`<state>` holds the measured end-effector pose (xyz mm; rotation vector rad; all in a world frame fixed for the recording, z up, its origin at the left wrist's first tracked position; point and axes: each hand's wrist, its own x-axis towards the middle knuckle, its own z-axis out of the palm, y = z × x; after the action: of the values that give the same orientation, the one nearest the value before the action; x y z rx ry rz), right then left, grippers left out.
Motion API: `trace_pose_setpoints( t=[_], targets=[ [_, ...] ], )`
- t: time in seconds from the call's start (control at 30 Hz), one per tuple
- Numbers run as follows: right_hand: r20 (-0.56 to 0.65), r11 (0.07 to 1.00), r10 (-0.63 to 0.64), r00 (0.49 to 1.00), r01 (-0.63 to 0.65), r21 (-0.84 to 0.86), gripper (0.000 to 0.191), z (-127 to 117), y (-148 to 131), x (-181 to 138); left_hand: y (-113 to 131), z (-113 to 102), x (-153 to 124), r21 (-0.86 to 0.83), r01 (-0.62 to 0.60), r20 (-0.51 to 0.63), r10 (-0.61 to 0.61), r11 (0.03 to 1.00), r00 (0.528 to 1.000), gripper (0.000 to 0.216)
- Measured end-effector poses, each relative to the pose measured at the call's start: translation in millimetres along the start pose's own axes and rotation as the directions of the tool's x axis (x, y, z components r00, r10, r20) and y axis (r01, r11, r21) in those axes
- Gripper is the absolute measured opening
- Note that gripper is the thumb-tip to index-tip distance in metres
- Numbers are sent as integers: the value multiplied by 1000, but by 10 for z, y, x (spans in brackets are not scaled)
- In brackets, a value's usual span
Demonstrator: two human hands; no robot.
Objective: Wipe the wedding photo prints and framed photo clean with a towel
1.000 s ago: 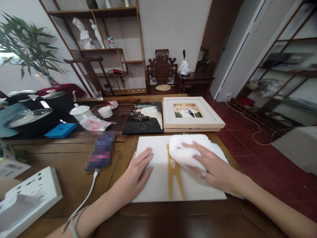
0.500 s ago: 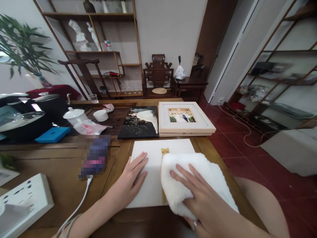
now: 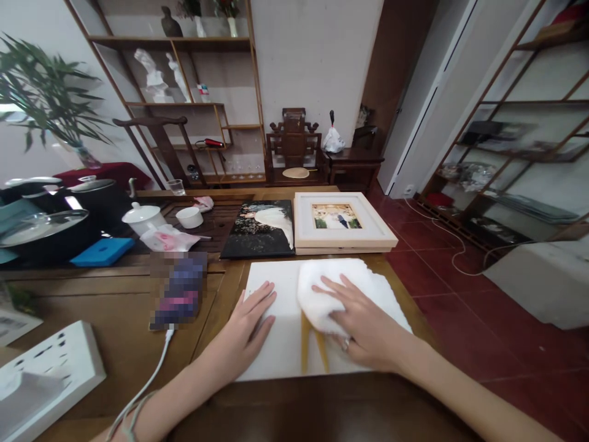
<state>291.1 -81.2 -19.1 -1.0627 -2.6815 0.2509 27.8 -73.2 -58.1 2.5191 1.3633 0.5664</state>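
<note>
A white board [image 3: 280,331] with a yellow stand [image 3: 313,353] on its back lies flat on the wooden table [image 3: 115,344] in front of me. My left hand [image 3: 251,319] rests flat on the board's left part, fingers stretched out. My right hand [image 3: 356,322] presses a white fluffy cloth [image 3: 340,285] onto the board's upper right, fingers spread over the cloth.
Behind the board lie a white picture frame [image 3: 343,224] and a dark photo print [image 3: 262,228]. A blurred device [image 3: 179,288] with a white cable [image 3: 147,383], a white power strip [image 3: 50,368], a blue box [image 3: 102,250], pots and cups stand to the left. Red floor lies to the right.
My right hand moved the cloth from the board's near edge back up toward the far side. The left hand stayed flat on the board.
</note>
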Motion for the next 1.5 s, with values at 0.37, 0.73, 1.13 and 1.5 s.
trace_pose_setpoints(
  t=[0.37, 0.73, 1.13, 1.5],
  targets=[
    [76, 996, -70, 995, 65, 67, 24, -14, -344, -225, 4, 2, 15, -31, -6, -21, 6, 999, 1000, 40],
    [-33, 1000, -5, 999, 4, -20, 26, 57, 33, 327, 0, -5, 20, -25, 5, 1, -5, 1000, 1000, 40],
    [126, 980, -176, 976, 162, 115, 35, 11, -306, 104, -47, 12, -8, -49, -38, -20, 37, 998, 999, 44],
    [57, 995, -14, 998, 20, -101, 28, 120, -330, 467, 27, -37, 29, -83, 28, -8, -29, 996, 1000, 45]
  ],
)
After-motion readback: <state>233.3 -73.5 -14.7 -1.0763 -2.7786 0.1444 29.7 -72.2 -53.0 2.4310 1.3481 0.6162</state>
